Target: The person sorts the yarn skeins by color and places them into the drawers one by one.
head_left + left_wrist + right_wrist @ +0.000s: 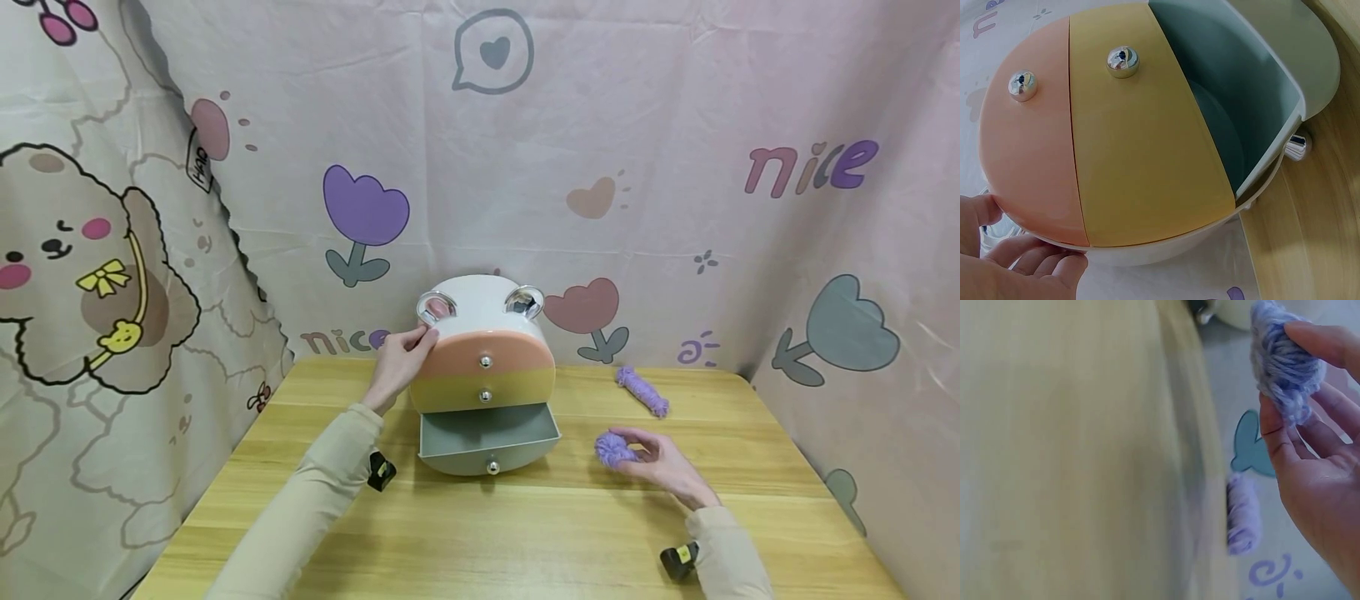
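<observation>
A small drawer box [491, 302] with a white body, silver ear-like rings on top and round silver knobs stands at the back of the table. Its peach drawer [1029, 144] and yellow drawer [1132, 156] are closed, while the grey-green bottom drawer [491, 433] is pulled out. My left hand [401, 362] grips the box's upper left edge, with thumb and fingers at the rim beside the peach front. Between the thumb and fingers of my right hand [663, 467] is a bundle of purple yarn [1285, 362], held to the right of the drawer.
A second purple yarn bundle [642, 392], long and twisted, lies on the wooden table [480, 542] at the back right. Printed cloth [480, 167] hangs behind and at both sides. Black devices sit at both wrists.
</observation>
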Available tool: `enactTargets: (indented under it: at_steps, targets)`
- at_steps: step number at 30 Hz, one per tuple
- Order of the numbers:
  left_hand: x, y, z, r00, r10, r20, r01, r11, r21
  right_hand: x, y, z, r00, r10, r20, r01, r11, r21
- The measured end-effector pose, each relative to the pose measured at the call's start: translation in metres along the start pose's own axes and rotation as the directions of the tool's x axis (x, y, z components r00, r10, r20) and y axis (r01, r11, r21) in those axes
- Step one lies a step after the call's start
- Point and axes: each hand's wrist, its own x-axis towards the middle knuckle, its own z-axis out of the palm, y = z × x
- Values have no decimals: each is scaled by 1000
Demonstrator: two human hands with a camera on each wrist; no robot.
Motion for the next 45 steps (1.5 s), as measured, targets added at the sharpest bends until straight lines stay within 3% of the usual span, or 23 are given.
enactTargets:
  at_steps: [6,14,22,37,45]
  targets:
    - [1,-1,0,1000,5,-3,-5,1000,-2,6,-17,7,991,-114,-70,112,993,-32]
    - [0,0,0,1000,7,4,-7,1000,-9,13,-47,23,987,-131,-94,130,991,-18]
    - [1,-1,0,1000,12,1,-12,1000,-4,25,-65,43,975,-201,-94,202,979,3]
    - [1,-1,1,1000,10,0,-10,1000,-6,53,-95,92,984,-176,-14,176,984,35]
    - [1,-1,0,1000,20,0,-20,1000,3,66,-105,117,989,-146,12,146,989,-6]
